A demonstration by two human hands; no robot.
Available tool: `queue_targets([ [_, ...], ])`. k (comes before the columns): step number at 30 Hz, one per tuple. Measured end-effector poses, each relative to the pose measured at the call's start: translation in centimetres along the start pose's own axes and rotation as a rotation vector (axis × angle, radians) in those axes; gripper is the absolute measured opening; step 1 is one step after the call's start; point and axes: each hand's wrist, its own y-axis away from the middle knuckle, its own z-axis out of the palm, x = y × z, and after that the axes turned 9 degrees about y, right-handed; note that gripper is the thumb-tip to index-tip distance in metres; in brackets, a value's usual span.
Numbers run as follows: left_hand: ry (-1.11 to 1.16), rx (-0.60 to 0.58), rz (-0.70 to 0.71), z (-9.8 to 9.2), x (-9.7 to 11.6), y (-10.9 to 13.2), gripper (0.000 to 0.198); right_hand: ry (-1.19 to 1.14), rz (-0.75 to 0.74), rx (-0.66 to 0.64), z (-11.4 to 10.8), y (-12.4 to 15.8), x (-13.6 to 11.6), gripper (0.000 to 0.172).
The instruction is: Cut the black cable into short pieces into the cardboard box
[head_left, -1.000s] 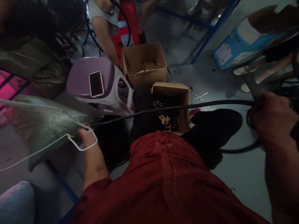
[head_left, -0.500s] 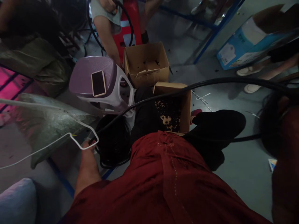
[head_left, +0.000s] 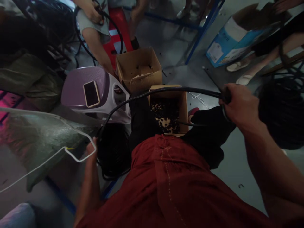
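Right hand [head_left: 239, 107], now moved inward, is clenched on the black cable [head_left: 180, 89], which runs above the cardboard box [head_left: 183, 110] toward the left hand [head_left: 91, 150], its grip unconfirmed, beside the cable coil [head_left: 114, 155].

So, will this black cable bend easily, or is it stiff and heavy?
Probably fairly stiff: the black cable holds a wide arc from the right hand with little sag. The coil near the left hand suggests it may feel heavy when much is lifted.
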Motion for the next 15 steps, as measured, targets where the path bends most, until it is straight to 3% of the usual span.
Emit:
queue_targets([
  [1, -0.031, -0.021, 0.021, 1.6, 0.9, 0.2, 0.028, -0.011, -0.021, -0.023, 0.3, 0.2, -0.5, 0.039],
  [5, -0.127, -0.193, 0.357, 8.8, 5.2, 1.8, 0.045, -0.094, -0.097, -0.053, 1.6, 1.0, -2.3, 0.037],
  [8, -0.225, -0.173, 0.469, 11.6, 6.6, 2.0, 0.051, -0.123, -0.122, -0.072, 2.3, 1.4, -3.2, 0.037],
  [11, -0.38, -0.068, 0.357, 10.4, 4.1, 0.8, 0.041, -0.111, -0.099, -0.081, 2.7, 1.5, -2.8, 0.037],
  [13, -0.517, 0.023, 0.2, 7.9, 0.8, 0.2, 0.039, -0.102, -0.05, -0.078, 2.8, 1.4, -2.0, 0.038],
  [15, -0.686, 0.022, 0.125, 5.1, -2.9, 0.5, 0.037, -0.091, -0.013, -0.084, 2.9, 1.4, -1.5, 0.041],
])
